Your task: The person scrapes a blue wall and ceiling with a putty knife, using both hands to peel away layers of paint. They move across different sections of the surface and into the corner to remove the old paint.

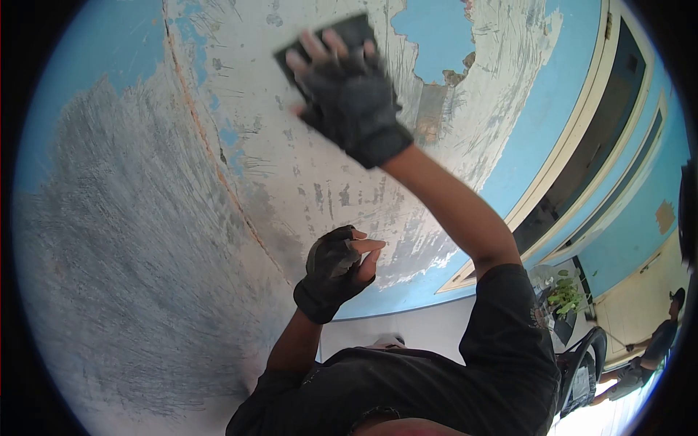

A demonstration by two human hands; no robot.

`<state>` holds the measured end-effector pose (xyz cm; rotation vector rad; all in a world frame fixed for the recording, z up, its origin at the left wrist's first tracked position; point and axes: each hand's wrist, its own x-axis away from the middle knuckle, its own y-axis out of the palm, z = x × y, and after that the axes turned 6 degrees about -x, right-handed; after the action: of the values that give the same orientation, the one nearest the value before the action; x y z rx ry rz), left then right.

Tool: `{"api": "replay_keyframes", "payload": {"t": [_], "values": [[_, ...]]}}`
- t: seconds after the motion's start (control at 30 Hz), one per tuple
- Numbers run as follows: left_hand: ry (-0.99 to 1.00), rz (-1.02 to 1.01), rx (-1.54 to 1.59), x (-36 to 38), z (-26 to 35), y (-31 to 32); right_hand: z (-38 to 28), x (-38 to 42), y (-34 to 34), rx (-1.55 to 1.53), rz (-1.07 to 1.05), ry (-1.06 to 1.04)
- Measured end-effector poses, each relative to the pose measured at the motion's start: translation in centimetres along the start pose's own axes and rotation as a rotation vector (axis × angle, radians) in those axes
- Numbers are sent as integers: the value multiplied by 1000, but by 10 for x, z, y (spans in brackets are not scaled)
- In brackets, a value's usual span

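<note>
Against the scraped wall (145,240), the right hand (349,94) presses its spread fingers (316,47) on a sanding pad (349,33); left hand (338,265) loosely curled.

right hand (342,91) raised, flat (gloved) | left hand (336,265) loosely curled

Both the left hand (336,265) and right hand (347,91) wear dark, worn-looking fingerless gloves with snug cuffs, plus a black short-sleeved tee (502,349) with maybe some print near the sleeve.
</note>
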<state>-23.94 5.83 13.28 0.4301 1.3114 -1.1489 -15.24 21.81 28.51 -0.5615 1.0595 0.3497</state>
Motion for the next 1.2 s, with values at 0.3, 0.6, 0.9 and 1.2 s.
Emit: {"api": "replay_keyframes", "payload": {"t": [0.3,0.6,0.9,1.2], "values": [[73,3,5,-2,4,8,27,-95,-8,13,224,17],[10,43,-71,-3,12,-12,-21,62,-4,-58,-70,159],[-109,117,-7,1,1,28,-22,134,-26,-138,-194,272],[-3,386,-138,-14,-27,74,-2,131,-50,-539,-180,262]]}}
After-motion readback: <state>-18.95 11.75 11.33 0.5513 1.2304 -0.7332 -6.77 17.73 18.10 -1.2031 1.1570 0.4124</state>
